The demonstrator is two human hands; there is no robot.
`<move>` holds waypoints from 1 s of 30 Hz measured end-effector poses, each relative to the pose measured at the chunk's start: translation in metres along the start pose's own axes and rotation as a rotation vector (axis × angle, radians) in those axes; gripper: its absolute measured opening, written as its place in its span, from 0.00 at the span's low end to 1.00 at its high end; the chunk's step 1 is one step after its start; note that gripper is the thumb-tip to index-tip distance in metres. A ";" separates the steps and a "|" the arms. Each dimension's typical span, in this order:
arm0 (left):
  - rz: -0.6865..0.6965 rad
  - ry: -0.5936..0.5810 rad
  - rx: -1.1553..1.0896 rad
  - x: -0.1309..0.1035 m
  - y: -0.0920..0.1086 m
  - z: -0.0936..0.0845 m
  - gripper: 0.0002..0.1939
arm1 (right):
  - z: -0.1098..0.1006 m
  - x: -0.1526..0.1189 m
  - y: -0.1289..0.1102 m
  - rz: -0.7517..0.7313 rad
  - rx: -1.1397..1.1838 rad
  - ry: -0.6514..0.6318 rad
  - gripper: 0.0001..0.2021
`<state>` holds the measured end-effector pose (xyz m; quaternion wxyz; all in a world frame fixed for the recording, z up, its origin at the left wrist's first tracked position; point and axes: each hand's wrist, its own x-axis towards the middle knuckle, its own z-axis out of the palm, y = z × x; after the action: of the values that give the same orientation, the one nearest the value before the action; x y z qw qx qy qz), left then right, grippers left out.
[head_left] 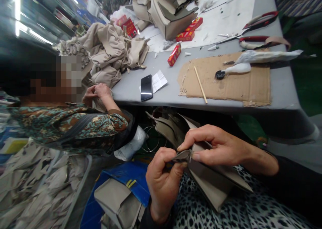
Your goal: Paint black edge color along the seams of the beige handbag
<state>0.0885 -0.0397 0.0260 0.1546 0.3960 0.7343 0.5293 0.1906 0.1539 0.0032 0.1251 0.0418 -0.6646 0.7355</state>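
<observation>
A taupe bag piece (210, 183), looking like a partly assembled handbag, lies across my lap. My left hand (164, 178) pinches a small tab or edge of it between thumb and forefinger. Right beside it, my right hand (213, 145) grips the same bag, thumb and forefinger closed on its edge by a small fitting or thread too fine to make out. Another part of the bag, a curved flap (169, 130), rises behind the fingers toward the table edge.
On the grey table (161, 98) lie a phone (146, 87), cardboard (241, 88) with a wooden stick (200, 84) and white bottle (237, 69), scissors (254, 41) and red boxes (174, 54). A co-worker (83, 128) sits at left. A blue bin (123, 178) holds bag pieces.
</observation>
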 end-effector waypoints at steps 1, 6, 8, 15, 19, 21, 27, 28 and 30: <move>-0.006 -0.001 -0.001 0.000 0.000 0.000 0.05 | -0.001 0.000 0.000 -0.005 -0.003 0.000 0.12; -0.015 -0.006 0.018 0.001 0.000 0.003 0.04 | -0.002 -0.001 0.002 -0.045 -0.014 0.017 0.12; -0.012 0.001 0.029 0.002 0.000 0.004 0.04 | -0.003 -0.002 0.003 -0.053 -0.015 0.019 0.12; -0.029 0.000 0.030 0.001 0.001 0.005 0.05 | -0.003 -0.003 0.002 -0.062 -0.018 0.026 0.12; -0.012 -0.005 0.020 0.000 0.001 0.005 0.05 | -0.004 -0.004 0.002 -0.060 -0.021 0.013 0.13; -0.009 -0.010 0.021 0.000 0.001 0.005 0.05 | -0.004 -0.004 0.003 -0.051 -0.020 0.008 0.13; -0.031 -0.017 0.021 0.000 0.001 0.005 0.05 | -0.003 -0.003 0.002 -0.049 -0.004 0.011 0.12; -0.034 -0.017 0.019 0.000 0.000 0.005 0.05 | -0.003 -0.003 0.002 -0.048 -0.003 0.015 0.12; -0.034 -0.012 0.019 0.000 0.000 0.005 0.05 | -0.002 -0.003 0.003 -0.043 -0.003 0.016 0.12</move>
<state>0.0919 -0.0369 0.0236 0.1643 0.3880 0.7451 0.5171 0.1928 0.1556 -0.0004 0.1462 0.0499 -0.6636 0.7320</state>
